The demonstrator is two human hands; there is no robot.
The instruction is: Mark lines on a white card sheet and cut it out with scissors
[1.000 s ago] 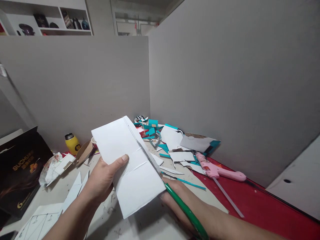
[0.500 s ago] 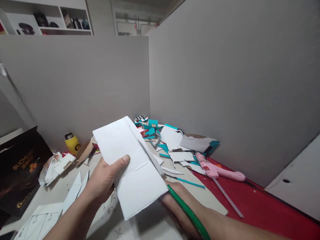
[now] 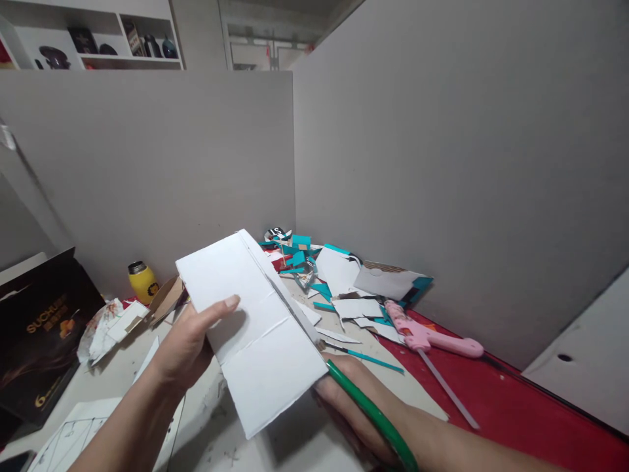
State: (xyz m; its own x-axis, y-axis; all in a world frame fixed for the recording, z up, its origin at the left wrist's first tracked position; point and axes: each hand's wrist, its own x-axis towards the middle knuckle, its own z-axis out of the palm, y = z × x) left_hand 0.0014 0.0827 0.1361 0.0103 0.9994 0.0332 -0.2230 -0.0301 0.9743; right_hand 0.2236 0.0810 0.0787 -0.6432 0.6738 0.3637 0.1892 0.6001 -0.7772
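Observation:
A folded piece of white cardboard (image 3: 270, 347) is tilted up in front of me, with a crease across its middle. A narrow strip along its right side is partly parted from the rest. My left hand (image 3: 189, 337) grips the left edge, thumb on top and fingers hidden underneath. At the lower right corner, my right hand (image 3: 351, 390) is closed around green-handled scissors (image 3: 369, 412). The blades are hidden by the cardboard, so I cannot tell how far apart they are.
Teal and white cardboard scraps (image 3: 297, 259) lie along the back. A pink glue gun (image 3: 422, 337) with a glue stick rests on the red surface at right. At left stand a yellow bottle (image 3: 142, 280) and a black box (image 3: 44, 341). Grey partitions (image 3: 147, 151) enclose the table.
The cardboard has shifted slightly left and down. My left thumb has moved left toward the edge and looks slightly raised. My right hand and the scissors stay nearly in place.

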